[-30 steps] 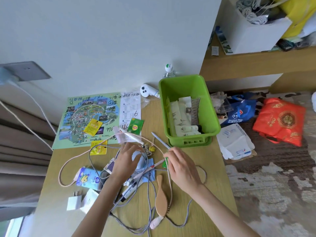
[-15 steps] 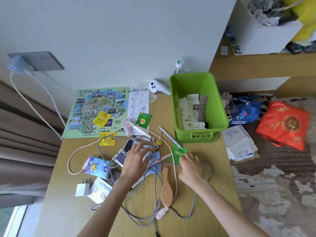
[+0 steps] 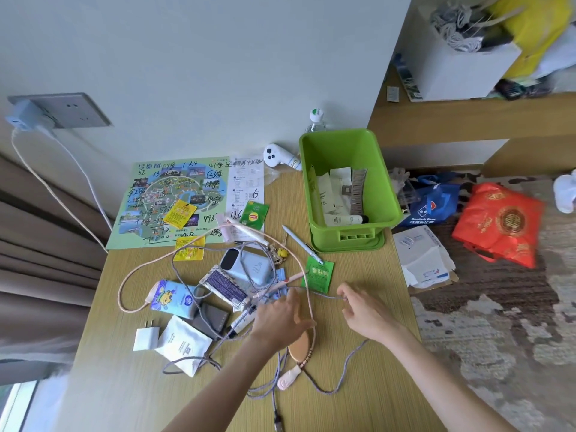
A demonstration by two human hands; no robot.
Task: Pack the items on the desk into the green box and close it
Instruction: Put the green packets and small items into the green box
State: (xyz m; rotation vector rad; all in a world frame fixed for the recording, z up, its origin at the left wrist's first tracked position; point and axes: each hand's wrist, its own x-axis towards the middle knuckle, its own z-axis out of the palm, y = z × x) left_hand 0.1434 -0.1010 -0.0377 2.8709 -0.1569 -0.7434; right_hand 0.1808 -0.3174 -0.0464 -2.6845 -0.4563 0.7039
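One green box (image 3: 338, 151), rectangular glossy plastic with a slotted base, stands open at the upper centre-right of the frame on the wood-grain desk (image 3: 358, 400). Inside lie white tubes, paper packets and one ridged grey metal piece.

Below it:
- one slim white pen (image 3: 302, 244)
- two green foil sachets, a Lipton sachet (image 3: 255, 216) and a plain green sachet (image 3: 318, 273)
- two yellow sachets (image 3: 180, 211)
- one rounded pale-blue power bank (image 3: 249, 265)
- one pink cable (image 3: 289, 376)
- one oval wooden brush (image 3: 300, 349)

The left hand (image 3: 280, 316), lower centre, lies flat over the brush, fingers straight and close together. The right hand (image 3: 361, 310), just beside it, has curled fingers whose tips pinch one lavender braided cable (image 3: 353, 360). One printed paper map (image 3: 165, 194) lies centre-left.
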